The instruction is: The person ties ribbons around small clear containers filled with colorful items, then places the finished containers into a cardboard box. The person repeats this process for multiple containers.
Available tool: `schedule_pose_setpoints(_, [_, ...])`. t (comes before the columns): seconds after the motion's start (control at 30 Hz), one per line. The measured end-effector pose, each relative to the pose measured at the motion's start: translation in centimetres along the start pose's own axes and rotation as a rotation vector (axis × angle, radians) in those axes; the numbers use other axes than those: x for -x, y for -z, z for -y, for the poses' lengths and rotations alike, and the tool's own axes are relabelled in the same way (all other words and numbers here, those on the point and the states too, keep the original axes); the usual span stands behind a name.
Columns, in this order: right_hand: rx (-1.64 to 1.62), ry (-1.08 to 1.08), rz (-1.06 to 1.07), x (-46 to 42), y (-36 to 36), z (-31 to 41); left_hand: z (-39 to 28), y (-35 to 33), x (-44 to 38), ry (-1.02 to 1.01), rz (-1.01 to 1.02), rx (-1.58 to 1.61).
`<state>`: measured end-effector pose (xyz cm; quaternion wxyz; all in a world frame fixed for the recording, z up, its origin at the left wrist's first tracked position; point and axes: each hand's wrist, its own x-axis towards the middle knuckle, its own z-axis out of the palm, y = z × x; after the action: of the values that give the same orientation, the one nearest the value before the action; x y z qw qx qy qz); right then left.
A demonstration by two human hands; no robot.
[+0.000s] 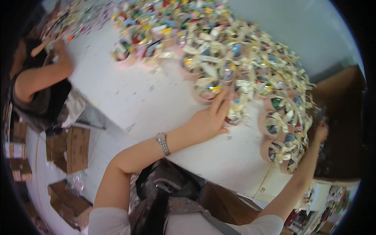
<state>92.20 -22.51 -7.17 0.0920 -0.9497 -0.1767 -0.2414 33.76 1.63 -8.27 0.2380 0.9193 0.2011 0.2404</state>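
Note:
My left hand, a metal-band watch on its wrist, is stretched over the white table. Its fingers touch a small round pink container with a cream ribbon at the front of a dense group. Similar pink containers, filled with colourful small items and tied with cream ribbons, cover the back and right of the table. My right hand is at the far right, beyond the ribboned containers, by the dark inside of a brown box. Something clear and shiny, perhaps plastic wrap, shows at its fingers; blur hides the detail.
A co-worker's arm reaches over the table's left end, near loose colourful pieces. A large brown box stands at the right. Open cardboard boxes lie on the floor at left, and another is under the table edge.

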Motion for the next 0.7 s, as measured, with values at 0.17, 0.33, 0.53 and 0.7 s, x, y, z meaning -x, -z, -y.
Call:
schedule_pose_setpoints(0.17, [-1.4,0.266,0.423,8.2,14.8,13.2,5.3,7.7,2.3,0.069,-0.451,-0.19])
schedule_pose_setpoints(0.33, [-1.423,0.538,1.607,27.3,19.6,25.8,15.6,11.3,-3.2,0.276,-0.591,-0.645])
schedule_pose_setpoints(0.53, [-0.669,0.629,1.029,32.6,18.5,31.4,13.9,14.0,-2.6,0.233,-0.08,-0.504])
schedule_pose_setpoints(0.7, [-0.798,1.226,0.418,35.2,19.5,31.4,10.0,15.7,5.1,0.013,0.211,-0.121])
